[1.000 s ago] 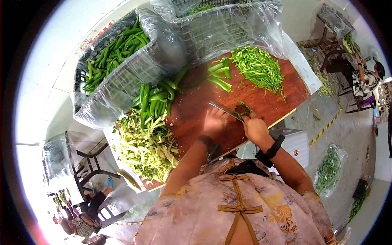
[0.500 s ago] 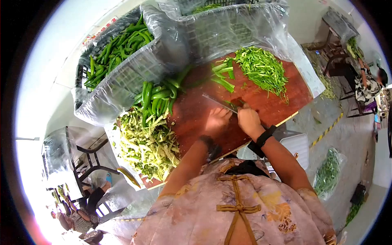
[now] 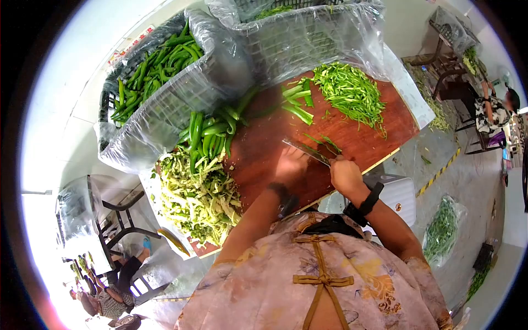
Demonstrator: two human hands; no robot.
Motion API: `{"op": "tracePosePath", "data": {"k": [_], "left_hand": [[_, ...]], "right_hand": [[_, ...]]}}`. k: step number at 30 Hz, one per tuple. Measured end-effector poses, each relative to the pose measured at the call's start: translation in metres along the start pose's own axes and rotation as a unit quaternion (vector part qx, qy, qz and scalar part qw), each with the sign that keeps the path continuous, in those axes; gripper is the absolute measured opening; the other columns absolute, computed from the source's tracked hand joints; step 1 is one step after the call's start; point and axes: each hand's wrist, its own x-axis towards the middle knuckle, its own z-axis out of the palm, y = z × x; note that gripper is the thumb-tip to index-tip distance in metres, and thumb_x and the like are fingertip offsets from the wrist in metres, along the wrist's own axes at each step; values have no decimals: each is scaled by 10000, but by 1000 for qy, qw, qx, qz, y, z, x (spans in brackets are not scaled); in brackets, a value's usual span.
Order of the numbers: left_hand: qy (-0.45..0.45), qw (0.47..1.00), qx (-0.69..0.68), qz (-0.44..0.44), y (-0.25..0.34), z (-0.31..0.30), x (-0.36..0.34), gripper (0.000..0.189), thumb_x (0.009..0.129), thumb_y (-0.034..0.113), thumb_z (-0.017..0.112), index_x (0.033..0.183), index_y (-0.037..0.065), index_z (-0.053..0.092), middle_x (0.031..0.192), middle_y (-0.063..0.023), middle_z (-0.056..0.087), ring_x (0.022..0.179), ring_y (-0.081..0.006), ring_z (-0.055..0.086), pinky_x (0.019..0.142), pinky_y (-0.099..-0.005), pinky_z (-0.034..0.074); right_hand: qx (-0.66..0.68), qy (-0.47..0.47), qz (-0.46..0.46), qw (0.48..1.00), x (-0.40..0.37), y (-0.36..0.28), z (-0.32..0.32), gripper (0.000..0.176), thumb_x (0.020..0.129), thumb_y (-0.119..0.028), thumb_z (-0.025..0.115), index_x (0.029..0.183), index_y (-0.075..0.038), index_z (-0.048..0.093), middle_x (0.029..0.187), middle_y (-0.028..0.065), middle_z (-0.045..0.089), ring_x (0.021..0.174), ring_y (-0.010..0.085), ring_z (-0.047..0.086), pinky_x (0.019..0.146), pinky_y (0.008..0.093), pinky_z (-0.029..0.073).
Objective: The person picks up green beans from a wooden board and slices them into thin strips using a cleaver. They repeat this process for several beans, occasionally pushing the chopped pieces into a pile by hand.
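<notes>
My right hand (image 3: 346,175) is closed round the handle of a knife (image 3: 308,150), whose blade points up and to the left over the red-brown cutting board (image 3: 258,159). My left hand (image 3: 291,164) is curled low on the board beside the blade. Bright light and blur hide its fingertips and anything in them. Just beyond the blade lie a few thin green pepper strips (image 3: 330,144). Farther up the board are halved green pepper pieces (image 3: 298,104) and a heap of shredded green pepper (image 3: 349,96). Whole green peppers (image 3: 208,132) lie to the left.
Pale chopped pepper cores (image 3: 198,198) are piled at the board's left end. Plastic-lined crates stand behind: one with green peppers (image 3: 159,69), another crate (image 3: 313,41) to its right. A white stool (image 3: 393,198) and a bag of greens (image 3: 441,231) are at right. Two seated people (image 3: 498,110) work farther off.
My right hand and the knife have moved slightly right and toward me. Thin pepper strips now show beyond the blade. My left hand stays in nearly the same place.
</notes>
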Motion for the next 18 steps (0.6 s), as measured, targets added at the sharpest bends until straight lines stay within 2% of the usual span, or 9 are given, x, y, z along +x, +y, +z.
{"op": "tracePosePath", "data": {"k": [3,6,13,15,17,18], "left_hand": [[-22,998,60,0,-4,6,-4,315,705,117,532,1002,87,634,1093,-51,575,1044,-236,524,844,-375,419],[-41,999,-4,-15,-7,7,-4,312,695,106,545,992,86,635,1090,-57,574,1033,-240,525,846,-373,417],[9,999,-53,-5,-9,12,-4,321,646,84,592,965,67,628,1002,-72,575,969,-259,536,827,-375,427],[20,998,-55,2,-12,16,-5,320,642,83,594,960,62,626,974,-76,575,950,-264,541,821,-381,431],[91,993,-69,33,-11,16,-3,240,690,75,583,927,96,609,893,-83,580,873,-278,552,724,-392,449],[91,993,-69,33,-9,12,-3,240,690,75,583,927,96,609,893,-83,580,873,-278,552,724,-392,449]], "right_hand": [[2,-9,-10,1000,5,2,4,180,807,-94,469,868,-29,626,772,179,591,678,363,610,612,465,496],[6,-8,-29,1000,8,7,12,149,788,-76,480,823,-26,616,741,185,589,665,365,609,606,459,497],[-9,30,-71,997,48,-10,19,98,745,-67,519,731,-14,600,710,208,592,616,363,602,569,430,502],[-13,48,-73,996,59,-7,24,116,763,-85,525,716,-12,602,710,208,595,629,373,603,578,440,500],[8,53,-21,998,59,-2,22,144,789,-96,515,726,-6,608,724,208,598,635,385,597,585,451,491],[6,27,-7,1000,56,2,20,165,813,-109,508,741,-5,613,729,208,597,644,392,589,597,464,480]]}}
